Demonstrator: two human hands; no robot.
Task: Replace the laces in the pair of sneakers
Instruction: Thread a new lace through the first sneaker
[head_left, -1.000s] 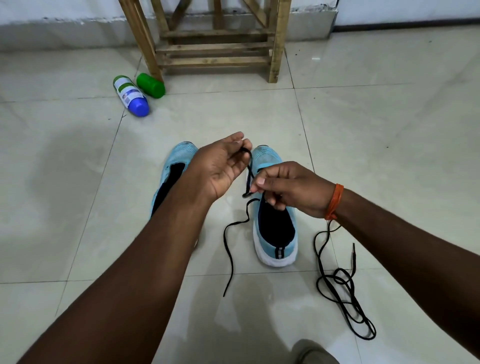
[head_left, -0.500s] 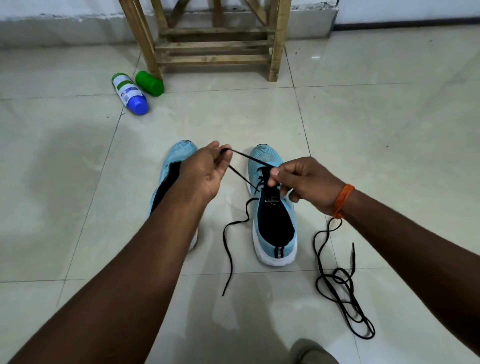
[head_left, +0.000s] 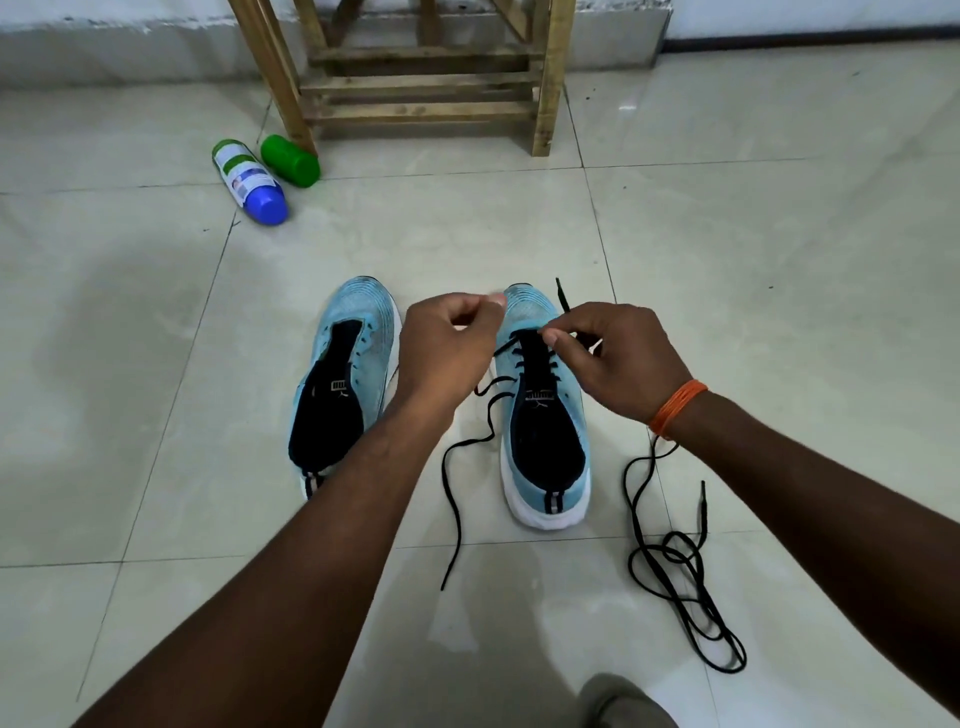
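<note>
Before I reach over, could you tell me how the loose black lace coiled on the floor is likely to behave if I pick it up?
The loose lace will probably hang limp, since it lies in slack loops. Those overlapping loops may snag into a knot. It looks thin, so likely very light.

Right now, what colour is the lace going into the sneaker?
The lace is black, against the light blue sneaker; the head view shows it best.

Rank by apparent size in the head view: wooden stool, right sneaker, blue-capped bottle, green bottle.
1. wooden stool, top cut off
2. right sneaker
3. blue-capped bottle
4. green bottle
Bottles lie farther off, so real sizes stay unsure.
</note>
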